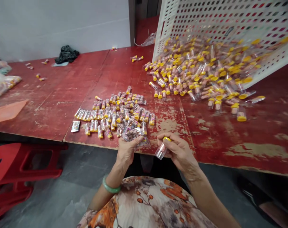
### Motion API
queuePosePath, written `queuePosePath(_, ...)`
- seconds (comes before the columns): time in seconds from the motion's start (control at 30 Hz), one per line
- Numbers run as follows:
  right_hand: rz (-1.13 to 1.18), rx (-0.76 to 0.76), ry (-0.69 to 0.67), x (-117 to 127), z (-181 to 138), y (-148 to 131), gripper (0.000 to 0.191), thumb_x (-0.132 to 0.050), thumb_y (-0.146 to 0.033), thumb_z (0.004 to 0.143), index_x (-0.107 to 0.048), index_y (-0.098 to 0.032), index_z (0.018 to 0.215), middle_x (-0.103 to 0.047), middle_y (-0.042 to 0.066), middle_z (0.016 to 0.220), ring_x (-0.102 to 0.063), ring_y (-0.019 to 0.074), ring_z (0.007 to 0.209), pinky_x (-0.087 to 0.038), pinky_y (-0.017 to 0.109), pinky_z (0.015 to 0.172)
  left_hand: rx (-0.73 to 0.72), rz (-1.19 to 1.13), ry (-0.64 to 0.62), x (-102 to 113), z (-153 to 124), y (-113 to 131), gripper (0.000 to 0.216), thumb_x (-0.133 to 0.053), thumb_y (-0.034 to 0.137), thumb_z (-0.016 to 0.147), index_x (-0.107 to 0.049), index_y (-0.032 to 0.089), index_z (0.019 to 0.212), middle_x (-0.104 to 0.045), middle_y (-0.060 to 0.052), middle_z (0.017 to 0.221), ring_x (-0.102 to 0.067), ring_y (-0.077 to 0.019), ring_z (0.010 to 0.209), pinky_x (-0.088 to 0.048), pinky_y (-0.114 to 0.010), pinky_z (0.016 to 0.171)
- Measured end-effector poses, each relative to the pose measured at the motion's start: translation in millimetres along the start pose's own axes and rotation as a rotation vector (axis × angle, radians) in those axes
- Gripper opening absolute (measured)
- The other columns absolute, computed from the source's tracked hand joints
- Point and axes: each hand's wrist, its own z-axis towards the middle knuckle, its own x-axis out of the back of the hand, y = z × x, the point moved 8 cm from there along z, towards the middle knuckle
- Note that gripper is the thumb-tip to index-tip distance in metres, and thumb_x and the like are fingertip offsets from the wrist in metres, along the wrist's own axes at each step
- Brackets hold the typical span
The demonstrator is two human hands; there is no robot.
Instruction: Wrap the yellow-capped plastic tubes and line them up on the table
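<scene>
My right hand (177, 148) pinches a small clear tube (161, 151) with a yellow cap, tilted so its capless end points down and left; something pink shows inside. Fingers and thumb of my left hand (128, 149) close on printed clear wrappers (136, 136) at the table's front edge. Just beyond it lies a spread of yellow-capped tubes (113, 114) with printed wrapping, some in a neat row at the left. One flat silvery packet (75, 126) rests apart from them. The two hands are a short gap apart.
A tipped white plastic basket (167, 19) spills a heap of yellow-capped tubes (196, 69) on the red table (229, 139). A black plastic bag (67, 54) lies near the wall. A red stool (13, 161) stands at the left; another person's foot (255, 190) shows at the right.
</scene>
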Motion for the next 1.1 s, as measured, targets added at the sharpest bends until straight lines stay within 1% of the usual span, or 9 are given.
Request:
queuePosePath(0.07, 0.030, 0.061, -0.049, 4.3, -7.7, -10.5, 0.028, -0.071, -0.037, 0.074, -0.062, -0.020, 0.094, -0.058, 0.002, 0.081, -0.048, 0.0073, 0.055, -0.036, 0.017, 0.044, -0.003, -0.007, -0.009, -3.6, -0.3, 0.4, 0.030, -0.085, 0.015, 0.052, -0.072, 0.016, 0.079, -0.073, -0.001, 0.077, -0.066, -0.0125, 0.068, -0.055, -0.025, 0.069)
queuePosePath(0.17, 0.022, 0.188, -0.096, 6.5, -17.2, -23.1, 0.023, -0.069, -0.030, 0.077, -0.060, -0.021, 0.096, -0.056, 0.003, 0.092, -0.053, 0.0082, 0.059, -0.044, 0.021, 0.052, 0.002, -0.017, -0.025, -12.0, -1.3, 0.6, 0.030, -0.085, 0.017, 0.052, -0.072, 0.017, 0.079, -0.073, 0.000, 0.076, -0.066, -0.0124, 0.067, -0.054, -0.025, 0.069)
queuePosePath(0.27, -0.003, 0.282, -0.079, 8.8, -21.8, -24.7, 0.020, -0.068, -0.027, 0.078, -0.058, -0.021, 0.095, -0.055, 0.003, 0.097, -0.058, 0.0105, 0.061, -0.049, 0.027, 0.058, -0.007, -0.012, -0.042, -20.8, -2.8, 2.0, 0.034, -0.085, 0.020, 0.053, -0.071, 0.017, 0.083, -0.073, -0.001, 0.080, -0.067, -0.0142, 0.070, -0.055, -0.029, 0.073)
queuePosePath(0.4, -0.122, 0.390, 0.038, 17.8, -25.0, -20.8, 0.019, -0.069, -0.025, 0.077, -0.061, -0.021, 0.094, -0.059, 0.004, 0.096, -0.061, 0.0145, 0.073, -0.052, 0.026, 0.062, -0.067, -0.001, -0.005, -23.2, -4.4, 6.8, 0.038, -0.085, 0.017, 0.053, -0.070, 0.019, 0.088, -0.074, -0.001, 0.082, -0.067, -0.0134, 0.073, -0.053, -0.026, 0.073)
queuePosePath(0.5, -0.208, 0.489, 0.080, 18.2, -31.0, -24.3, 0.018, -0.069, -0.023, 0.077, -0.062, -0.020, 0.092, -0.062, 0.006, 0.093, -0.062, 0.0179, 0.084, -0.053, 0.029, 0.070, -0.076, -0.009, 0.036, -21.3, -5.0, 6.6, 0.039, -0.085, 0.017, 0.052, -0.070, 0.018, 0.088, -0.073, -0.001, 0.081, -0.067, -0.0138, 0.072, -0.052, -0.027, 0.073)
queuePosePath(0.73, -0.370, 0.717, 0.090, 3.2, -47.8, -43.9, 0.022, -0.070, -0.012, 0.073, -0.064, -0.020, 0.093, -0.066, 0.006, 0.089, -0.064, 0.0197, 0.083, -0.054, 0.033, 0.072, -0.120, -0.070, 0.064, -27.7, -11.5, 9.6, 0.037, -0.083, 0.018, 0.056, -0.070, 0.020, 0.090, -0.073, -0.001, 0.088, -0.067, -0.0145, 0.079, -0.051, -0.029, 0.080)
queuePosePath(0.9, -0.410, 0.851, 0.133, -0.4, -57.4, -52.9, 0.027, -0.071, -0.007, 0.071, -0.065, -0.021, 0.093, -0.067, 0.006, 0.090, -0.064, 0.0208, 0.084, -0.054, 0.036, 0.072, -0.118, -0.113, 0.067, -33.5, -16.5, 9.2, 0.037, -0.084, 0.020, 0.055, -0.070, 0.020, 0.090, -0.073, -0.001, 0.085, -0.067, -0.0145, 0.079, -0.050, -0.027, 0.081)
queuePosePath(1.0, -0.461, 0.928, 0.157, -3.1, -63.3, -58.9, 0.027, -0.072, -0.009, 0.070, -0.065, -0.021, 0.093, -0.068, 0.006, 0.087, -0.064, 0.0210, 0.082, -0.053, 0.038, 0.072, -0.106, -0.124, 0.084, -33.5, -17.1, 5.3, 0.039, -0.085, 0.022, 0.054, -0.070, 0.019, 0.090, -0.073, 0.000, 0.084, -0.067, -0.0138, 0.077, -0.050, -0.026, 0.078)
queuePosePath(1.1, -0.515, 0.976, 0.184, -5.5, -65.9, -62.1, 0.026, -0.073, -0.011, 0.070, -0.065, -0.021, 0.093, -0.069, 0.006, 0.086, -0.065, 0.0214, 0.080, -0.054, 0.039, 0.071, -0.046, -0.134, 0.107, -33.2, -17.5, -2.3, 0.042, -0.086, 0.024, 0.052, -0.069, 0.018, 0.090, -0.072, 0.000, 0.081, -0.066, -0.0138, 0.071, -0.051, -0.027, 0.072)
